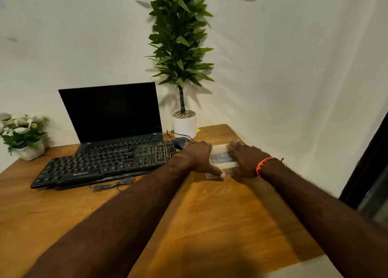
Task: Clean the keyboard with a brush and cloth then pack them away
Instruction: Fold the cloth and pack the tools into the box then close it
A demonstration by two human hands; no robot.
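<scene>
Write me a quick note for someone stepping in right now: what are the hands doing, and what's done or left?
Left hand and right hand both grip the clear plastic box, one at each side, on the wooden table. The keyboard lies left of the box, leaning on the laptop. Brush and cloth aren't clearly visible; something dark shows inside the box. Whether cleaning is done or not started can't be told.
</scene>
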